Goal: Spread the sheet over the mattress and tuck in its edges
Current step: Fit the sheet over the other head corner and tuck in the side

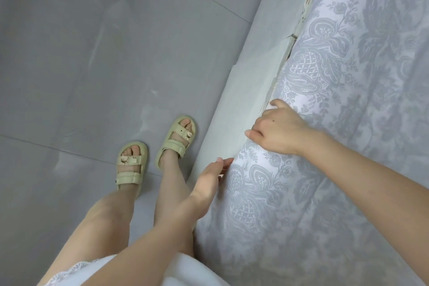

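A white sheet point(343, 104) with a grey floral pattern covers the mattress along the right side of the view. Its edge runs down beside a pale bed frame point(253, 81). My right hand point(278, 130) rests on the sheet's edge with its fingers bent down between the mattress and the frame. My left hand point(209, 181) is lower, at the same edge, its straight fingers touching the side of the sheet. The fingertips of both hands are partly hidden by the fabric.
A grey tiled floor point(92, 53) fills the left of the view. My own legs and feet in pale sandals point(176, 144) stand close to the bed frame. The frame's top strip looks cracked and chipped farther along point(292, 37).
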{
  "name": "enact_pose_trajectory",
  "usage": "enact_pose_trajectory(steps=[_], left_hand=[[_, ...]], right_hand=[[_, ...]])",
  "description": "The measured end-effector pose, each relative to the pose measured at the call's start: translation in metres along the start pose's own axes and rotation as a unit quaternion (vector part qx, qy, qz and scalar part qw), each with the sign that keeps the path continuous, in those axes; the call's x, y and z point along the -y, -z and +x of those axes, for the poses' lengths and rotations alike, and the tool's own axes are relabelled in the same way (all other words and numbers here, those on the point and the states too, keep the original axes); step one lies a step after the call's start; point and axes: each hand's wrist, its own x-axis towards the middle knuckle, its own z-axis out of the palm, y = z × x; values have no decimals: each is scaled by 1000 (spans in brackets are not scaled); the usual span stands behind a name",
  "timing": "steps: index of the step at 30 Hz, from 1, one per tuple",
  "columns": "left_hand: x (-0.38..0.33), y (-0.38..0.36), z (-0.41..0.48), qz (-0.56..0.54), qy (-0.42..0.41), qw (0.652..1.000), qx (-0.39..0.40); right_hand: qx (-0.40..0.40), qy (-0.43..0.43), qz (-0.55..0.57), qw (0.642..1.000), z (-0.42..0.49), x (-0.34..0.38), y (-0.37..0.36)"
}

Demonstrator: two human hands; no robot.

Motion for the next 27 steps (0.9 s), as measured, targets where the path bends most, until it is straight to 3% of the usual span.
enact_pose_trajectory(steps=[9,15,18,22,24,27], left_hand=[[11,2,-14,-8,-58,998,21],[16,-26,-7,7,39,990,137],[24,-36,5,0,122,981,149],[15,-18,9,85,101,977,167],[10,-6,3,85,76,987,112],[21,8,-12,-38,-47,996,-72]], right_hand=[[150,-95,15,984,38,19,9],[157,-110,46,980,17,12,16],[137,-89,26,986,18,10,8],[148,-68,-36,986,42,19,-8],[152,-70,-38,985,46,19,-9],[139,-64,-39,987,42,19,-7]])
